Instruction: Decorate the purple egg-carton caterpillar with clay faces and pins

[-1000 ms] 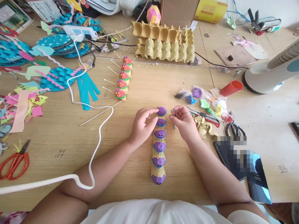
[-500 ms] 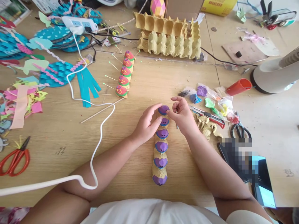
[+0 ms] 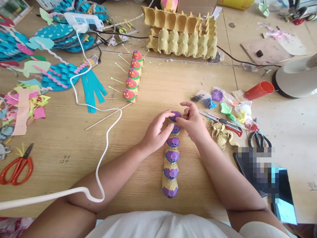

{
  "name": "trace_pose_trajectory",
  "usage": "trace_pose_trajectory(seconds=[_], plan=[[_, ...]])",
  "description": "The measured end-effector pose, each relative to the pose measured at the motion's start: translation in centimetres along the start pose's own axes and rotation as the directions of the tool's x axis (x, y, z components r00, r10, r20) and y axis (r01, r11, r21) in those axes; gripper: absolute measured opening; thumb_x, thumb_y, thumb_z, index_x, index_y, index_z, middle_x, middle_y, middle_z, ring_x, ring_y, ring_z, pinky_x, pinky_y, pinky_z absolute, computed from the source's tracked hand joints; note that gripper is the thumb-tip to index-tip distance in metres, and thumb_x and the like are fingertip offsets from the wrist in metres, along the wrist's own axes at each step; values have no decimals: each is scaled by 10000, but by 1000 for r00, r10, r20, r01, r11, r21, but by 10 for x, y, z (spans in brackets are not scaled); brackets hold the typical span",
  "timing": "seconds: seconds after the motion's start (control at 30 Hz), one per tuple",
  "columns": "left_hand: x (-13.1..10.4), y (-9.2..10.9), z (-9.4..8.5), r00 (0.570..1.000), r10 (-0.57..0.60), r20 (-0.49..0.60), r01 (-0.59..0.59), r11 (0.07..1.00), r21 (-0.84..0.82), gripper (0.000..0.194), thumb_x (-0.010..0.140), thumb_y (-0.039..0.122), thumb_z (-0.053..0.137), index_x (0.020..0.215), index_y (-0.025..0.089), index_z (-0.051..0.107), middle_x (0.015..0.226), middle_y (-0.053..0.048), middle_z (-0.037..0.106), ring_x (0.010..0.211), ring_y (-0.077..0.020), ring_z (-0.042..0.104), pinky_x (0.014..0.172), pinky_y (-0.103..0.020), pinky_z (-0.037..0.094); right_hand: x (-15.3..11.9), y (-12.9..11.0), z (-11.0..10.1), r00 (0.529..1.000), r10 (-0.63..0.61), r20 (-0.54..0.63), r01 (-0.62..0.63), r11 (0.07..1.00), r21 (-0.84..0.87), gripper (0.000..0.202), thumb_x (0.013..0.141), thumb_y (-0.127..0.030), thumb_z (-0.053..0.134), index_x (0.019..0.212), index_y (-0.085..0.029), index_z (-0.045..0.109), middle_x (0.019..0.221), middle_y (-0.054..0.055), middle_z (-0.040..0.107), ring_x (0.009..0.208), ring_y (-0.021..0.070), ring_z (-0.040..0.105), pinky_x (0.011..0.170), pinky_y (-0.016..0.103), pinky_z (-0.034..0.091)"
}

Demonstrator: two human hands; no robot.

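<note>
A strip of egg carton point(image 3: 170, 165) runs away from me on the table, its bumps capped with purple clay edged in blue, several with small dark face marks. My left hand point(image 3: 158, 130) holds the far end from the left, fingertips on the farthest bump and thumb at the second one. From the right, my right hand point(image 3: 194, 122) touches that farthest purple bump point(image 3: 175, 115) with its thumb. Its index finger is raised apart from the thumb and the other fingers are curled; nothing shows between them.
A red and green egg-carton caterpillar point(image 3: 131, 84) with stick feelers stands at the back left. Bagged clay point(image 3: 225, 107), a utility knife point(image 3: 223, 122), torn carton point(image 3: 220, 134) and black scissors point(image 3: 259, 138) lie right. A white cable point(image 3: 106, 145) crosses my left arm.
My left fingertips have moved slightly right onto the farthest bump. My right thumb has shifted a little left over it. The view has turned slightly.
</note>
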State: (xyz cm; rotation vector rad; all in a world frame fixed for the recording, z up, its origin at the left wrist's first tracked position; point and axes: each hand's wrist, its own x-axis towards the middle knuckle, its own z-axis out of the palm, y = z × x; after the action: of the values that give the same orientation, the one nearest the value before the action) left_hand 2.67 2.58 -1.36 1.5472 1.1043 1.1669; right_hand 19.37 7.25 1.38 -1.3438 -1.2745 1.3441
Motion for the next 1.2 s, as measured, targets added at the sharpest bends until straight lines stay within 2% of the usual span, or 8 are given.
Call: trace_pose_trajectory(seconds=[0.17,0.4,0.73,1.2], plan=[[0,0,1,1000,19,-7,-19,1000,-14,238,1031,285,576,1257,230,628,1495,-111,602,1488,-261,518,1272,-472,407,0,-1,3,1000,31,3,-31,999,36,535,646,-156,689,1146,-275,539,773,-74,349,645,116,307,600,273,262],[1,2,1,999,-23,-40,21,998,-54,230,1032,317,577,1228,212,639,1494,-131,595,1473,-261,529,1242,-451,438,2,0,3,998,56,10,-57,994,95,539,621,-177,662,1137,-267,535,772,-79,354,635,107,302,589,261,269],[1,3,-1,999,8,-33,-6,998,59,235,1037,321,566,1228,229,667,1458,-112,630,1441,-252,555,1249,-452,435,2,1,3,998,63,12,-64,990,124,554,605,-185,670,1136,-264,537,790,-79,380,639,100,328,594,250,295],[1,4,-1,999,11,-39,-8,996,92,253,1032,305,570,1243,216,677,1441,-115,646,1410,-256,581,1243,-450,443,2,1,2,998,66,23,-68,988,135,538,623,-170,677,1136,-258,542,796,-80,384,637,92,329,592,239,304]])
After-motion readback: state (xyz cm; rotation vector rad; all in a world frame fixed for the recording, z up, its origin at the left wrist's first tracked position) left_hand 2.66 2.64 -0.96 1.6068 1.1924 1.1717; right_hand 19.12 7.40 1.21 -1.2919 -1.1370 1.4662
